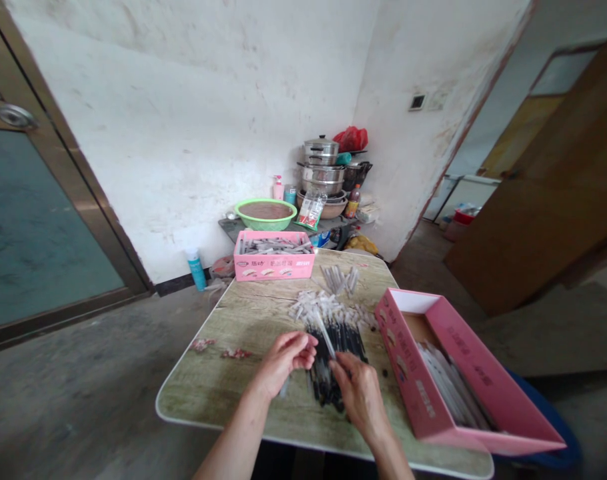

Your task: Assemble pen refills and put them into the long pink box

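My right hand (359, 393) grips a clear, whitish pen barrel (325, 335) that slants up and away from the fingers. To its left, my left hand (286, 360) is closed with the fingers curled; whatever it may hold is hidden. A blurred translucent piece shows just below that hand. Between and beyond both hands lies a pile of slim black pen parts (351, 340), partly covered by the hands. Small whitish caps (308, 307) are heaped at the pile's far end. Further back, several clear barrels (339, 279) lie loosely together.
On the wood-patterned table (208, 380), a pink box (273, 269) full of pen pieces stands at the back left. A larger pink box (408, 373) with long whitish pieces sits at the right edge. Behind are a green basin (266, 223) and stacked steel pots (322, 175).
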{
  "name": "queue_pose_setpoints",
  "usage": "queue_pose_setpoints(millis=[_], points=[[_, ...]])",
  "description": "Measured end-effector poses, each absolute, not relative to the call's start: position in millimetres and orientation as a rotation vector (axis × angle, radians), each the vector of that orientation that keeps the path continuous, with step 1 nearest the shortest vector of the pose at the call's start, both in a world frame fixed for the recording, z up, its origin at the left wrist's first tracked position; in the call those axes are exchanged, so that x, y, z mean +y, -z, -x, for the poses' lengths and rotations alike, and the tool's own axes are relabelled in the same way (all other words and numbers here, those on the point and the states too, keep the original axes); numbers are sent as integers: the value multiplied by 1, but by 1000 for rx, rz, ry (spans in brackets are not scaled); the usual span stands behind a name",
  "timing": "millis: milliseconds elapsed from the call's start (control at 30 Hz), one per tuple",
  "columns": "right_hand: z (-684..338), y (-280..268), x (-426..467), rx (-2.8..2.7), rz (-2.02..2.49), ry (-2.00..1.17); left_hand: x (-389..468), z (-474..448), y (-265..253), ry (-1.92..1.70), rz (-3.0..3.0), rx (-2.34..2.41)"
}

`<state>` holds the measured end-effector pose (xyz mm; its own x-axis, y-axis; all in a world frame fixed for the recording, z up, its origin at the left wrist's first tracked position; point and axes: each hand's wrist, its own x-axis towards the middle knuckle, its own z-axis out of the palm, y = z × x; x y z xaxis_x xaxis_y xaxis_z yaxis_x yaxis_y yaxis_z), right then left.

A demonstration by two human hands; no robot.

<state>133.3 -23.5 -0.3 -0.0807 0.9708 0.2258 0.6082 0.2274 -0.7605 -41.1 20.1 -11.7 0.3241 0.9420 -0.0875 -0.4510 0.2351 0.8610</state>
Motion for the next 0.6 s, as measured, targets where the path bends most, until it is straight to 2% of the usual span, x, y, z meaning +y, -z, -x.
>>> queue_pose_setpoints(millis=[167,267,400,600], points=[[-127,5,-38,-1366,1144,-1414,23,40,4,-1195,-828,652],[-118,5,-47,-1127,973,-1671,22,37,2,-1171,-804,661],[-103,6,-53,-830,772,-1818,19,33,1,-1137,-815,709],[-89,13,-55,-670,636,-1837,19,31,2,-1156,-839,713]])
